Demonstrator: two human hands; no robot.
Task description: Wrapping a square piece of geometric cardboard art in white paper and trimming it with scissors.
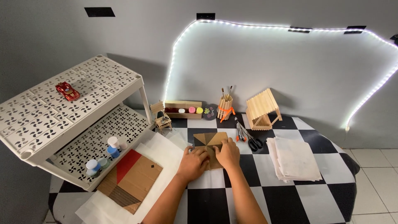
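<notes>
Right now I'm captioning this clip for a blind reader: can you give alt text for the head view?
Two bare hands, left hand and right hand, press flat on a folded brown cardboard piece on a black-and-white checkered table. Scissors and a stack of white paper lie to the right; a white plastic shelf with paint bottles stands left.

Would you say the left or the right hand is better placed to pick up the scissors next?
Probably the right hand: it rests on the brown folded paper, on the side nearer the black scissors. The left hand lies farther away and would have to cross over.
</notes>
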